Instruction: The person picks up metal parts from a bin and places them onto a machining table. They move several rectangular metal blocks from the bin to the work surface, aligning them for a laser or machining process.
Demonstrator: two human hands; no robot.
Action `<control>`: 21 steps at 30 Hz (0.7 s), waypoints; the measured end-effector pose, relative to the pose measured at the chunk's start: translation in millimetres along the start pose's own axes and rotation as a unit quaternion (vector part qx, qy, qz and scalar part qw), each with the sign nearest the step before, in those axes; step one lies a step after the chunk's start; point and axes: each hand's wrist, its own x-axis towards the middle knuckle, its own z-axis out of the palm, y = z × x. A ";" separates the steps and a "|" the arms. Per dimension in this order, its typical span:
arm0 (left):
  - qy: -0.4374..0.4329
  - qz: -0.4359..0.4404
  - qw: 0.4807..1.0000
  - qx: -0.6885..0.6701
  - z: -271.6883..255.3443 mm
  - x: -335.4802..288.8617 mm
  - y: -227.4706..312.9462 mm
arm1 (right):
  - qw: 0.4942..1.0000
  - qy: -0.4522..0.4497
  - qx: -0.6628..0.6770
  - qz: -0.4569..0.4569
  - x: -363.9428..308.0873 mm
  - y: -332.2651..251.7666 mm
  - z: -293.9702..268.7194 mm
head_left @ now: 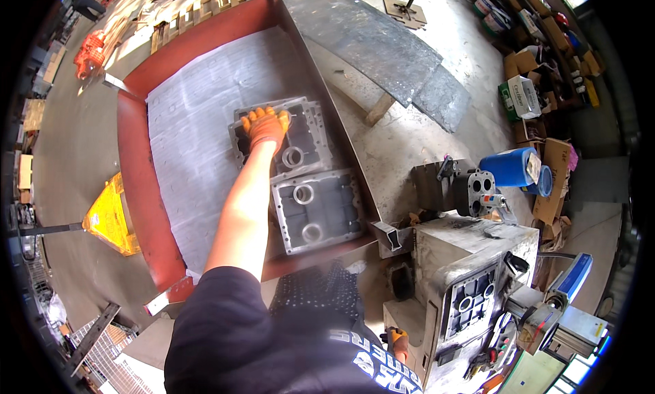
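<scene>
Touching a flat grey metal casting (pixel 308 132): the orange-gloved left hand (pixel 266 125)

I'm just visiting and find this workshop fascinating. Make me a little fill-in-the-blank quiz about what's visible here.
1. The gloved hand on a grey metal casting is the person's own ____ one.
2. The large open-topped bin around that casting has walls coloured ____.
3. The neighbouring casting, nearer the person's body, shows ____ big round rings.
4. The triangular object on the floor, left of the bin, is coloured ____.

Missing words: left; red; two; yellow.
</scene>
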 end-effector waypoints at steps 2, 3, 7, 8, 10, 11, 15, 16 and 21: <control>0.029 -0.029 0.998 0.055 7.5 9.6 27.2 | 0.999 -0.011 0.027 -0.025 5.7 4.1 -4.0; -0.044 0.045 0.998 0.005 -11.8 0.7 44.0 | 1.000 -0.007 -0.009 -0.026 4.8 -0.9 -2.5; 0.050 0.171 0.983 0.037 36.0 -7.8 67.1 | 0.999 -0.003 0.011 -0.037 13.8 11.4 -9.2; 0.042 0.177 0.983 0.023 27.9 -10.9 59.9 | 0.999 -0.007 0.027 -0.038 14.7 17.9 -12.3; 0.039 0.122 0.991 -0.047 20.3 -2.7 49.6 | 0.997 -0.007 0.062 -0.046 18.0 33.2 -15.0; 0.032 0.055 0.998 -0.028 20.7 0.2 40.8 | 0.996 -0.003 0.077 -0.051 20.5 47.2 -19.2; 0.084 0.185 0.979 0.022 34.7 -13.0 47.0 | 0.976 0.017 0.192 0.101 13.7 47.5 -19.2; 0.071 0.233 0.969 0.040 40.2 -19.6 42.6 | 0.978 -0.012 0.177 0.108 22.7 66.9 -24.1; -0.015 0.345 0.932 0.109 15.0 -75.4 31.7 | 0.983 0.044 -0.175 -0.030 61.5 119.2 -24.8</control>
